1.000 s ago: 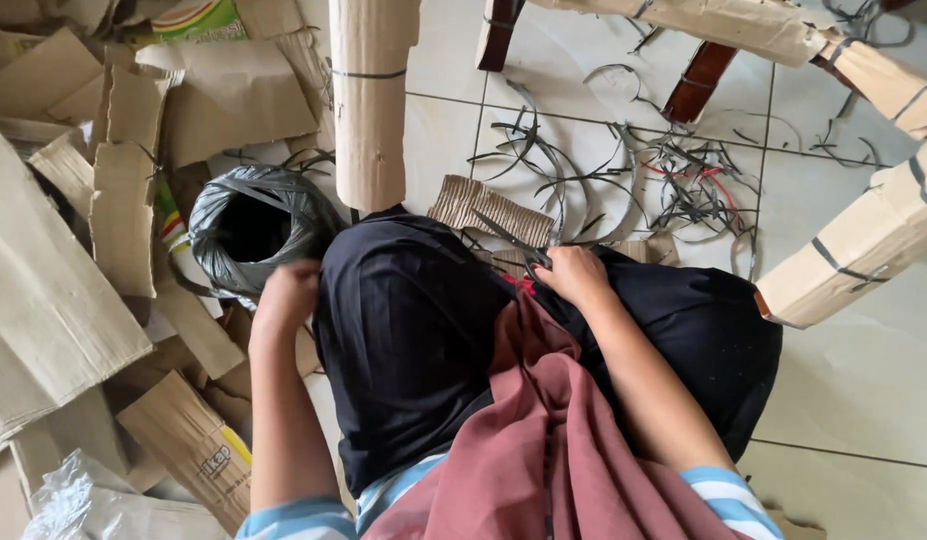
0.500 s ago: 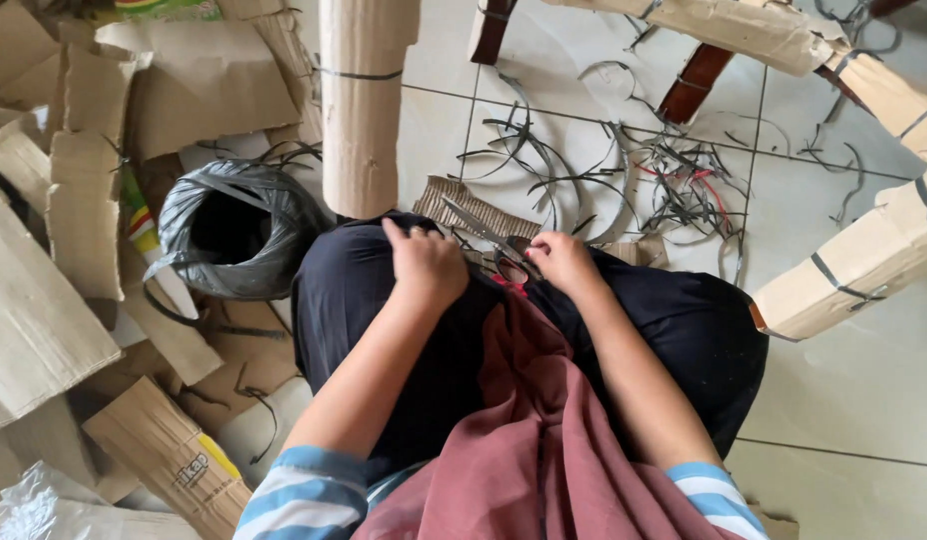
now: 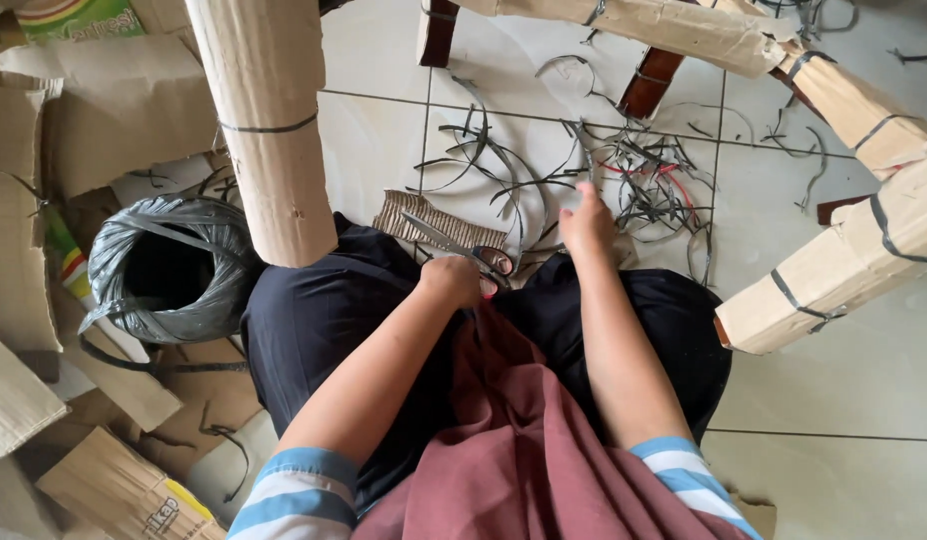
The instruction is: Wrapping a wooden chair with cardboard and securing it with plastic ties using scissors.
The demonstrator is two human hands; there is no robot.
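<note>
Cardboard-wrapped chair legs above my lap, strap offcuts on the tiled floor (image 3: 844, 400).

My left hand (image 3: 452, 280) has its fingers closed on the scissors (image 3: 462, 247) at my knee; my right hand (image 3: 587, 222) pinches a grey strap (image 3: 585, 158). Black bag (image 3: 164, 270) sits open, contents unseen, beside the wrapped leg (image 3: 269, 130); bare tile lies to the right.

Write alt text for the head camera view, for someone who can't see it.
Seen from above, a seated person's left hand rests on the scissors at their lap while the right hand reaches to the cut strapping scraps on the tiled floor. A roll of dark strapping, cardboard pieces and cardboard-wrapped furniture legs surround them.
</note>
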